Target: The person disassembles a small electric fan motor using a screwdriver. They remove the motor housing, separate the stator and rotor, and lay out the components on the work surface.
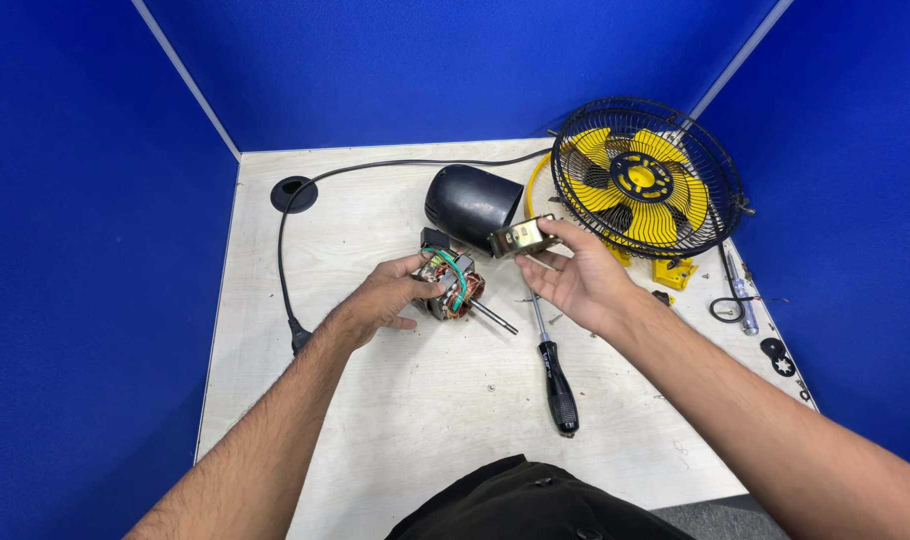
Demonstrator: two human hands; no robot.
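On the pale plywood bench point(375, 420), mid-disassembly: left hand point(380, 300) grasping copper-wound fan motor point(453, 285), right hand point(575, 280) pinching small brass-coloured metal block point(523, 237) just above. Next, probably steady separation, minding green wire point(455, 275).

Small repair or assembly workstation, boxed in by blue partition walls point(75, 250) on three sides. Pale plywood surface point(375, 420) with a round cable hole point(293, 192) near the back left corner. Strewn with fan parts: wire cage with yellow blades point(645, 180), black housing point(470, 203), bare copper-wound motor point(453, 285). Black-handled screwdriver point(558, 385), loose screws and washers point(778, 357) alongside.
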